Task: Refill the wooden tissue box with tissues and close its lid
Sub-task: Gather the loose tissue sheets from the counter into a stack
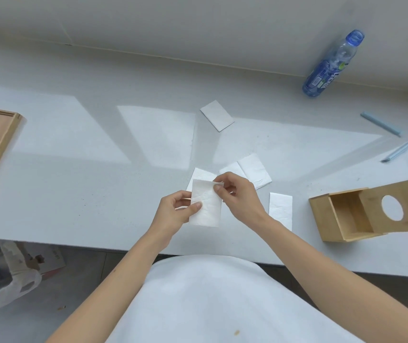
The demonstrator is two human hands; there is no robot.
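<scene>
At the bottom of the frame, two bare forearms are reaching up over a white garment (pixel 212 300) toward the centre. The left hand (pixel 173 211) is pinching the left edge of a folded white tissue (pixel 206 206), its thumb pressing on the front face and its fingers (pixel 185 195) curling behind. The right hand (pixel 237 194) is pinching the tissue's upper right corner between thumb and forefinger, the remaining fingers loosely bent. The tissue is being held just above the pale worktop (pixel 74 184). Beyond the hands, further folded tissues (pixel 255 170) are lying overlapped, with one more tissue (pixel 281 209) lying to the right of the right wrist. At the right edge, the wooden tissue box (pixel 346 214) is sitting with its sliding lid (pixel 401 206) partly drawn back, exposing an empty interior. Farther up, a single tissue (pixel 217 115) is lying apart, and a blue bottle (pixel 331 65) is resting at the upper right.
</scene>
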